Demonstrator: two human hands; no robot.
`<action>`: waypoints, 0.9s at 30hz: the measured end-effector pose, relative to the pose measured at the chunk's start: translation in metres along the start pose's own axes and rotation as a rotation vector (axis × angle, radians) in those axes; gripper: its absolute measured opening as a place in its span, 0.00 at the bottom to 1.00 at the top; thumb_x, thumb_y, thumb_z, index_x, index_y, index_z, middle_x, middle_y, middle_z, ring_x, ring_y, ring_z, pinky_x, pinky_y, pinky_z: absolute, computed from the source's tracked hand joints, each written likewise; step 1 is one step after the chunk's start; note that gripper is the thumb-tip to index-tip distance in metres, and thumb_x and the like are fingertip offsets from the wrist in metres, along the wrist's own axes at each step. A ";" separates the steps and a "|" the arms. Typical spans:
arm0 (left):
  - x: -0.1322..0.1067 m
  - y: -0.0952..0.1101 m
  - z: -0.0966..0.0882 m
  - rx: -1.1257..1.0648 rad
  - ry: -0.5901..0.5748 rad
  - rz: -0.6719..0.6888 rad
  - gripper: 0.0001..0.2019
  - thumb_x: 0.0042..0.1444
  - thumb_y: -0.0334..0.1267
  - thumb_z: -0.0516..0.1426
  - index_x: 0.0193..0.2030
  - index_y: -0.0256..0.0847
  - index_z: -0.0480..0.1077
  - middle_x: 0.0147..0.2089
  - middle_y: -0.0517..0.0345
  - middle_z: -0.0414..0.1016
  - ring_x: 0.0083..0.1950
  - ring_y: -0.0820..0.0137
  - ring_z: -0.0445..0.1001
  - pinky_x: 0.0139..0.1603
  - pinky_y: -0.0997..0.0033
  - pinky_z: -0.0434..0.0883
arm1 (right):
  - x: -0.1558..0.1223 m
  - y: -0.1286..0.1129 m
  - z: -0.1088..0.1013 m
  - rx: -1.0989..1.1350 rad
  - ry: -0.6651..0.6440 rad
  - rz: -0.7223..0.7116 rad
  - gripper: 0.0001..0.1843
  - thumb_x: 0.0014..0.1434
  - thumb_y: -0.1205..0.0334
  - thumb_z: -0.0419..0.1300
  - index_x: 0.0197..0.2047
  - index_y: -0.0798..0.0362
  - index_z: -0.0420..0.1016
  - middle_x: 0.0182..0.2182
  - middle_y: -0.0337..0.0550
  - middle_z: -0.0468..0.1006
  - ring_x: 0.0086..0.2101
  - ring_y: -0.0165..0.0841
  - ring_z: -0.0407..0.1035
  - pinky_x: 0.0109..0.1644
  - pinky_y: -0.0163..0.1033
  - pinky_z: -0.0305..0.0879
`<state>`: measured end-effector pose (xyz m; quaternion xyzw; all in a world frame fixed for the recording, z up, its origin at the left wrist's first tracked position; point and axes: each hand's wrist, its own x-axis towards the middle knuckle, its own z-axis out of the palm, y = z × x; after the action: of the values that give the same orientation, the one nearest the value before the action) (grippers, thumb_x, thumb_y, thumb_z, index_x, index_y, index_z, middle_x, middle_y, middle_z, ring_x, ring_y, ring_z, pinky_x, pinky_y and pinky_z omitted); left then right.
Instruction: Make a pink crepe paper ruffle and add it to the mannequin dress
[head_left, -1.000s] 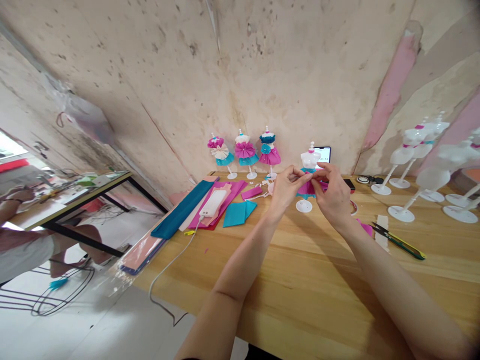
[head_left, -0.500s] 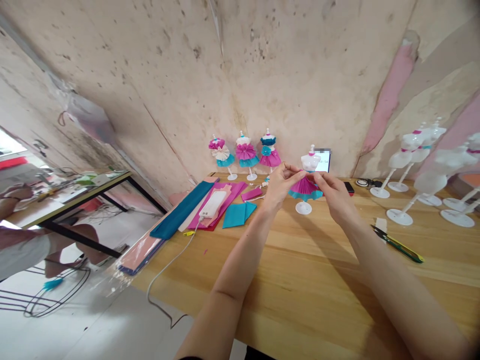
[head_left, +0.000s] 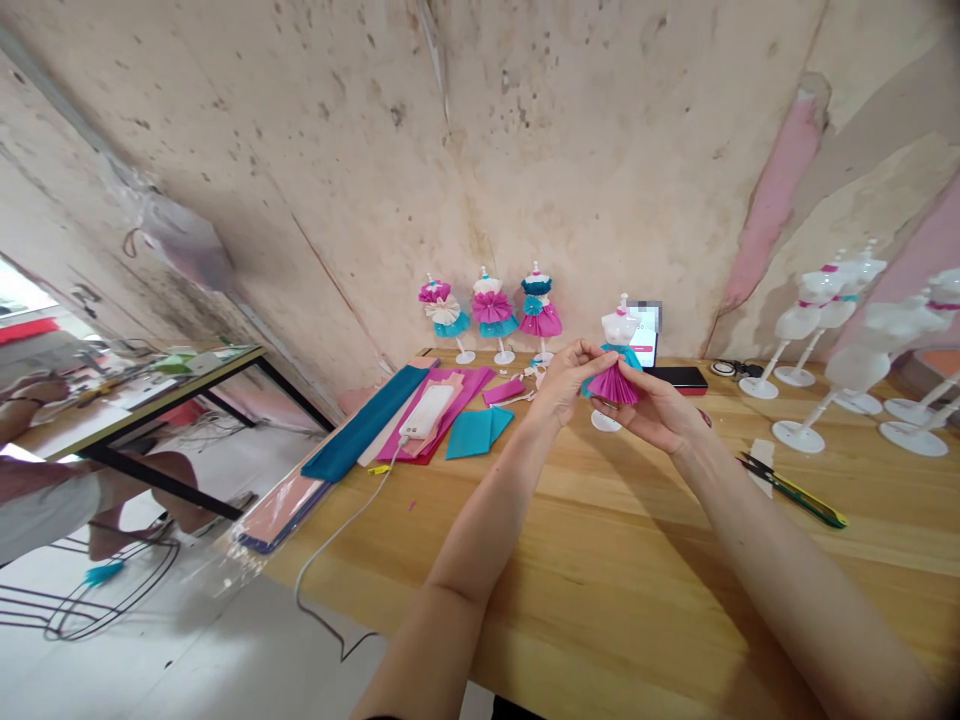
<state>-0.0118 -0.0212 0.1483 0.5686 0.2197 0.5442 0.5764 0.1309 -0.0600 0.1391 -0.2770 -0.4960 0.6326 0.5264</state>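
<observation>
Between my two hands is a magenta pleated paper piece [head_left: 615,385], fanned out downward. My left hand [head_left: 568,380] pinches its upper left edge. My right hand [head_left: 660,405] grips its upper right edge, with some fingers behind it. Just behind stands a small white mannequin [head_left: 621,326] wearing a turquoise skirt [head_left: 642,354], partly hidden by the pleated piece and my hands. Its round white base [head_left: 604,421] rests on the wooden table [head_left: 600,560].
Several dressed mannequins [head_left: 493,305] stand by the wall, and undressed mannequins [head_left: 814,340] at the right. Green-handled snips [head_left: 802,497] lie near my right forearm. Folded turquoise paper [head_left: 471,435], a white power bank [head_left: 427,411] and a lit phone [head_left: 643,340] are around. A person sits at another table [head_left: 150,400].
The magenta pleated piece has come lower and nearer, away from the mannequin's waist, showing more of the turquoise skirt. My right hand has turned, its fingers now under the piece.
</observation>
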 end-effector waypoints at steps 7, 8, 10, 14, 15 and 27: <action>-0.003 0.011 0.004 0.133 0.107 0.103 0.14 0.49 0.46 0.65 0.32 0.41 0.66 0.34 0.59 0.74 0.35 0.73 0.72 0.36 0.71 0.68 | -0.002 0.005 0.005 -0.153 0.024 -0.038 0.15 0.50 0.51 0.67 0.37 0.48 0.72 0.32 0.39 0.75 0.32 0.32 0.70 0.42 0.45 0.71; -0.002 0.013 0.003 0.119 0.147 0.135 0.14 0.49 0.46 0.64 0.32 0.41 0.66 0.34 0.59 0.73 0.36 0.73 0.73 0.38 0.71 0.68 | -0.002 0.005 0.004 -0.214 0.003 -0.033 0.14 0.50 0.51 0.67 0.36 0.49 0.71 0.30 0.39 0.74 0.30 0.31 0.68 0.40 0.44 0.70; 0.001 0.015 -0.002 0.100 0.214 0.186 0.14 0.49 0.45 0.64 0.32 0.41 0.65 0.33 0.61 0.72 0.38 0.74 0.73 0.42 0.71 0.68 | -0.002 0.002 -0.003 -0.373 -0.079 -0.003 0.14 0.49 0.52 0.67 0.34 0.50 0.71 0.29 0.39 0.73 0.29 0.32 0.68 0.38 0.44 0.69; 0.003 0.018 -0.012 0.105 0.171 0.147 0.16 0.47 0.47 0.66 0.32 0.40 0.66 0.32 0.62 0.72 0.37 0.74 0.72 0.42 0.72 0.68 | -0.005 -0.016 -0.015 -0.565 -0.107 -0.090 0.18 0.49 0.56 0.67 0.44 0.49 0.73 0.41 0.43 0.76 0.41 0.37 0.70 0.45 0.47 0.68; 0.003 0.018 -0.013 0.107 0.144 0.129 0.16 0.46 0.47 0.66 0.32 0.40 0.66 0.32 0.61 0.72 0.38 0.74 0.73 0.42 0.72 0.68 | -0.006 -0.022 -0.016 -0.546 -0.078 -0.140 0.21 0.50 0.57 0.66 0.48 0.47 0.72 0.47 0.43 0.75 0.44 0.38 0.70 0.47 0.47 0.67; -0.005 0.008 0.004 0.128 0.011 0.093 0.14 0.49 0.45 0.65 0.33 0.39 0.67 0.33 0.61 0.74 0.36 0.75 0.73 0.39 0.75 0.67 | -0.009 -0.018 -0.002 -0.883 0.366 -0.444 0.11 0.55 0.50 0.62 0.34 0.49 0.74 0.33 0.40 0.77 0.33 0.34 0.69 0.37 0.41 0.64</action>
<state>-0.0127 -0.0293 0.1552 0.6109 0.2307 0.5583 0.5117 0.1421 -0.0690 0.1529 -0.4666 -0.6621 0.1776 0.5589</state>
